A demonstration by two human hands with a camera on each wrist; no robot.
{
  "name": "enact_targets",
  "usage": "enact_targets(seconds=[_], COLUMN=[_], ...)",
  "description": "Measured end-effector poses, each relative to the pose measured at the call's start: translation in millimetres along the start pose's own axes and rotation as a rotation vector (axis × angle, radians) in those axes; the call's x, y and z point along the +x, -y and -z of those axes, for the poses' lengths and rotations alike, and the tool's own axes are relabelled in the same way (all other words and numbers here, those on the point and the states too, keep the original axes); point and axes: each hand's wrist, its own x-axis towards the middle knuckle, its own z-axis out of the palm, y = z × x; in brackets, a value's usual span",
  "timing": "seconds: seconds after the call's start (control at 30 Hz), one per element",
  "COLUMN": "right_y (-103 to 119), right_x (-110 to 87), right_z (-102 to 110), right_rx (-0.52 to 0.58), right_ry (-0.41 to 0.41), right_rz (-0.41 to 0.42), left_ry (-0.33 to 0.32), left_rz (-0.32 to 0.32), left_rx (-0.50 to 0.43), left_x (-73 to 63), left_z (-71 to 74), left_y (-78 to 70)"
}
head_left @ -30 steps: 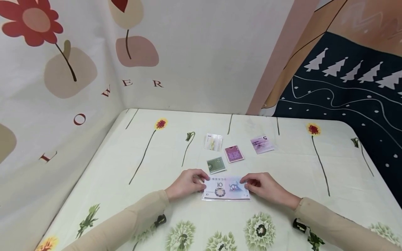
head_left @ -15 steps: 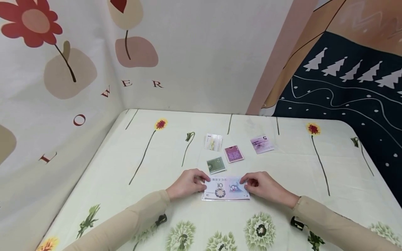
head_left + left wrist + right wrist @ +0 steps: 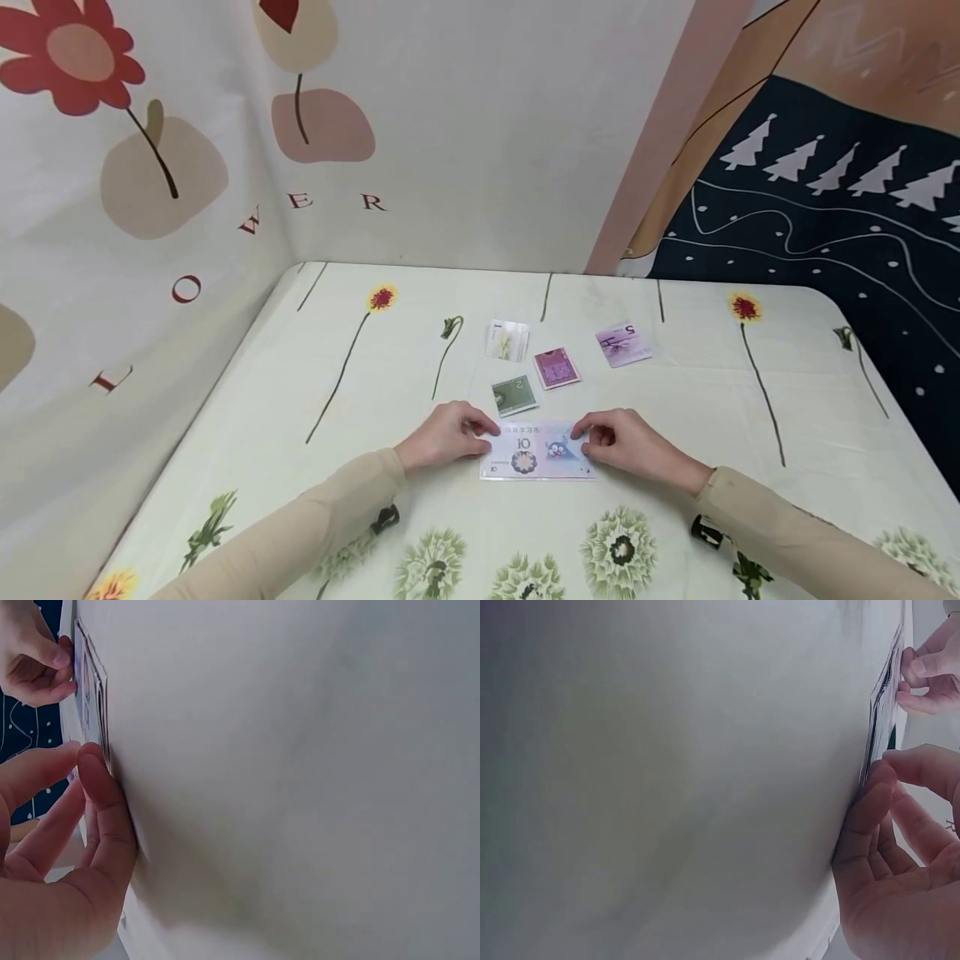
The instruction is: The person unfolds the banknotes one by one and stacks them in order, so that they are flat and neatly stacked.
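Observation:
A pale purple-blue play banknote (image 3: pixel 540 454) marked 10 lies at the front middle of the table, seen upside down. In the wrist views several thin layers show beneath it, like a small stack. My left hand (image 3: pixel 444 437) pinches its left edge between thumb and index finger. At the right edge my right hand (image 3: pixel 637 448) does the same. Just behind it lies a green note (image 3: pixel 515 396) marked 2. Further back are a magenta folded-looking note (image 3: pixel 557 368), a whitish note (image 3: pixel 507 340) marked 1 and a purple note (image 3: pixel 624 345) marked 5.
A white tablecloth (image 3: pixel 420 358) with printed flowers covers the table. Behind it hangs a pale curtain (image 3: pixel 465 150) with flower motifs. A dark blue cloth (image 3: pixel 817 217) with tree prints hangs at the right.
The top 10 note has come down level with the layers under it, whose front edge stuck out before. Both hands have stayed at its ends; the smaller notes have not moved.

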Motion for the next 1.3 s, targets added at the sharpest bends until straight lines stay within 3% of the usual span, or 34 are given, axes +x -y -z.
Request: enact_targets(seconds=[0.17,0.3,0.5,0.73,0.97,1.3], right_y=[0,0,-1,-3,-12,-25], right_x=[1.0,1.8,4.1,9.6,10.1,11.8], right_z=[4,10,19,31,38,51], right_rx=[0.020,0.035,0.100,0.101,0.057,-0.026], right_ry=[0.040,0.088,0.079,0.009,-0.056,-0.235], right_rz=[-0.020,-0.040,-0.060,-0.078,-0.108,-0.167], left_ry=[0.068,0.163,0.277,0.287,0.321,0.326], left_rz=[0.048,0.112,0.132,0.090,0.057,0.049], left_rx=[-0.080,-0.184,-0.210,-0.204,-0.195,-0.198], left_x=[2.7,6.1,13.9,28.9,42.1,57.9], left_z=[4.8,11.0,22.9,30.9,28.9,27.4], left_y=[-1.6,-2.8,-8.9,-22.0,-35.4,-48.8])
